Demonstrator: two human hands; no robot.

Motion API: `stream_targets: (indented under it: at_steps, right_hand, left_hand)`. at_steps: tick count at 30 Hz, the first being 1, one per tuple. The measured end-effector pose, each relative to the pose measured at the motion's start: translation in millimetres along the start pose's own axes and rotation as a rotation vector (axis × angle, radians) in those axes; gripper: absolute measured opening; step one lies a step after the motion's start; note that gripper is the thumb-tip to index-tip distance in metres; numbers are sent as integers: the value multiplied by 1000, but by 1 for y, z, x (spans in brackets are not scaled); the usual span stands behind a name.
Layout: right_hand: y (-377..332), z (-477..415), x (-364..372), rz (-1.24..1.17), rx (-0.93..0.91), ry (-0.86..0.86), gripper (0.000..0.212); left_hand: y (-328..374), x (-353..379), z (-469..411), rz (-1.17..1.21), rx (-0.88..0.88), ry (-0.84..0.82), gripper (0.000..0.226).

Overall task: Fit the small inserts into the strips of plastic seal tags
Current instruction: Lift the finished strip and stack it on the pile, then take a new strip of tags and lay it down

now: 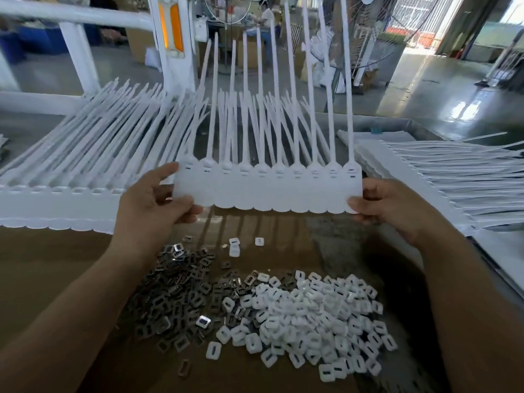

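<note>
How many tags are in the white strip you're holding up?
10, side by side in one row across the strip, from the left hand to the right hand; the hands partly cover the end ones.

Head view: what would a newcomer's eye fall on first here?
First, the white strip of tags, held upright at the centre between the left hand and the right hand, its long tails pointing up. Below it, on the table, lie two heaps: metal inserts on the left, white inserts on the right.
</note>
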State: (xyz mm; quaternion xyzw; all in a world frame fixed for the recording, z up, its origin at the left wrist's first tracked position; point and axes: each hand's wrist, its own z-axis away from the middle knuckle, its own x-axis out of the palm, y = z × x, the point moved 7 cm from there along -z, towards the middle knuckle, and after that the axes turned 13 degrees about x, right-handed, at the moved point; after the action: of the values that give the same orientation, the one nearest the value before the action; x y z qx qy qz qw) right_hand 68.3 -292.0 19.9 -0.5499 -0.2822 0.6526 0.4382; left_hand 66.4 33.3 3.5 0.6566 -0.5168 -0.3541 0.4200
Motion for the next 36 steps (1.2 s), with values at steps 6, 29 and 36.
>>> stream_targets:
  at_steps: [6,29,36]
  right_hand:
    - [22,-10,-19,156,129,84,8]
    - [31,-19,-31,575,230,335,27]
    - [-29,3,44,563,-380,226,31]
  left_hand:
    - [6,16,6,-519,215,-131,41]
    - [-20,39,6,-762,307,-437,23]
    - [-17,40,6,-752,315,-456,21]
